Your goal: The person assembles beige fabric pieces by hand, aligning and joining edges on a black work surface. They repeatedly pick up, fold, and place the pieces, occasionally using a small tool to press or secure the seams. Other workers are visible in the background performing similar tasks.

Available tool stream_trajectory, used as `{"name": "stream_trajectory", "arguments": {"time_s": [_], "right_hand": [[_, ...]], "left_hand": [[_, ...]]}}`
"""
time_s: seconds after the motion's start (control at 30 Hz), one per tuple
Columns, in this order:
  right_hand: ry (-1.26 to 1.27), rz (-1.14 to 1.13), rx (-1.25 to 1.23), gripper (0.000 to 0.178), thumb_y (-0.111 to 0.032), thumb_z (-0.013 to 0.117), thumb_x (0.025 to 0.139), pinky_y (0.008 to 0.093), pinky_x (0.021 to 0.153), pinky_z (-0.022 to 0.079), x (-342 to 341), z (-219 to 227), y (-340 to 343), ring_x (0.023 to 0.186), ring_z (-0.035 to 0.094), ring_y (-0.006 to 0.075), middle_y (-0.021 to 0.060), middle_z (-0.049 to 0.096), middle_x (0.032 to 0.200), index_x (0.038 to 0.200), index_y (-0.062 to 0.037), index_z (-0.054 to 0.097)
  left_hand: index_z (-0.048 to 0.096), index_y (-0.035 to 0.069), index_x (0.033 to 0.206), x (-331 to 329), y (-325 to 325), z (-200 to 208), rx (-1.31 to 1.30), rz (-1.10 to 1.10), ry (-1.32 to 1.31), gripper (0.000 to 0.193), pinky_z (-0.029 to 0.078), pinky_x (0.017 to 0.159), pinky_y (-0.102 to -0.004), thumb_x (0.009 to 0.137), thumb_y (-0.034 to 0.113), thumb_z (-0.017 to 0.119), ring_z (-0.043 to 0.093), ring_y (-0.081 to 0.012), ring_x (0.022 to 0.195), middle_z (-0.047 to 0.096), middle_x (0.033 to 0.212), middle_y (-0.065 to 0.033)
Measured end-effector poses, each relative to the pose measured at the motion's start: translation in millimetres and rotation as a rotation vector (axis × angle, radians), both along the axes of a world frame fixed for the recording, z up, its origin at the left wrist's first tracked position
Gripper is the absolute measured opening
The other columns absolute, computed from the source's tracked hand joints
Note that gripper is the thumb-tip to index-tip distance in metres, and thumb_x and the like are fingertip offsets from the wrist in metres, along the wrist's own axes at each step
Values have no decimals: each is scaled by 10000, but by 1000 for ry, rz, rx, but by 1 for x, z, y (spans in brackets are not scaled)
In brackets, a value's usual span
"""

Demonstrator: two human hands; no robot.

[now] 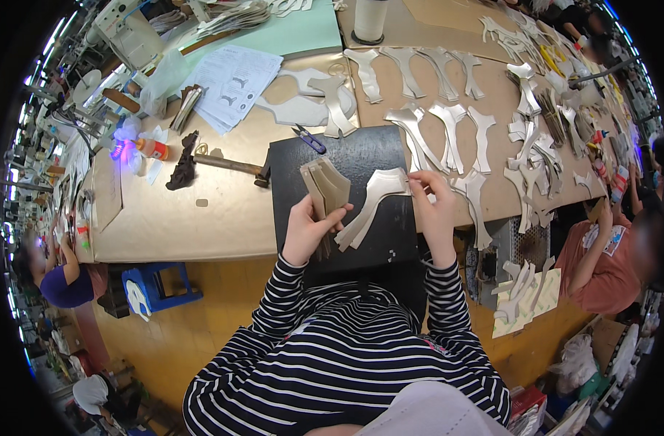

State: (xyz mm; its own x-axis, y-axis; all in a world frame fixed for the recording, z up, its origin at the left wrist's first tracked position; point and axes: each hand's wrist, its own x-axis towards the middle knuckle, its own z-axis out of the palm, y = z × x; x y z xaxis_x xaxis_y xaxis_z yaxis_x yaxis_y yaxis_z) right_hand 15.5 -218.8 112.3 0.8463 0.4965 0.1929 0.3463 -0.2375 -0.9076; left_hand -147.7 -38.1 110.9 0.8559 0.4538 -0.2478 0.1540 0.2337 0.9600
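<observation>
My left hand [307, 229] is closed around a stack of beige cut pieces [325, 187], thumb across the front, above a black board [375, 149]. Beside it on the board lies a small fan of shiny pale-gold, curved leather-like pieces [379, 195], overlapping one another. The fingers of my right hand [435, 207] pinch at the upper right corner of these pieces. Whether they grip one layer or several I cannot tell. Purple-handled thread snips [309, 138] rest near the board's top left corner.
Left of the board lie a hammer [234, 165], a dark crumpled cloth [182, 161] and printed sheets [234, 80]. Rows of similar pieces [448, 131] cover the table to the right. A thread cone [370, 20] stands at the back. A person in a salmon shirt [601, 258] works at right.
</observation>
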Motion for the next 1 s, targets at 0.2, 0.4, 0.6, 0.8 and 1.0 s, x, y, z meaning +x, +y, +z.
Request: {"name": "stream_trajectory", "arguments": {"time_s": [0.2,0.4,0.6,0.8,1.0], "right_hand": [[-248,11,-236,341,-116,731,807,389,916,457,11,-57,1,1066,573,291,113,601,1169,1130,-27,670],[-402,-93,-433,412,-139,759,775,433,961,420,2,-72,4,1150,524,315,114,577,1242,1168,-57,667],[-497,-104,-445,436,-120,764,756,440,955,418,-7,-78,6,1154,518,319,113,576,1243,1176,-67,659],[-353,-50,-343,266,-70,757,760,419,930,427,-5,-69,5,1094,529,315,106,580,1197,997,-46,638],[247,125,-102,160,1,696,833,302,763,507,-14,-28,-11,843,616,181,82,587,1055,964,0,604]], "left_hand": [[597,-53,1162,-4,-2,-8,94,41,-45,305,533,672,-230,878,17,682,634,-76,759,727,1022,-110],[620,-46,1143,-1,-9,-5,125,53,-57,303,551,695,-244,861,26,704,656,-86,767,731,1005,-102],[641,-40,1092,0,-10,-13,244,40,-64,344,547,702,-259,820,118,778,669,-93,759,731,873,-82],[603,-55,1151,-7,-11,-1,89,-20,-119,382,547,751,-266,844,116,753,672,-119,827,704,1022,-116],[565,-67,1190,-11,-14,7,126,-66,-94,338,549,738,-254,894,44,684,667,-121,829,692,1143,-153]]}}
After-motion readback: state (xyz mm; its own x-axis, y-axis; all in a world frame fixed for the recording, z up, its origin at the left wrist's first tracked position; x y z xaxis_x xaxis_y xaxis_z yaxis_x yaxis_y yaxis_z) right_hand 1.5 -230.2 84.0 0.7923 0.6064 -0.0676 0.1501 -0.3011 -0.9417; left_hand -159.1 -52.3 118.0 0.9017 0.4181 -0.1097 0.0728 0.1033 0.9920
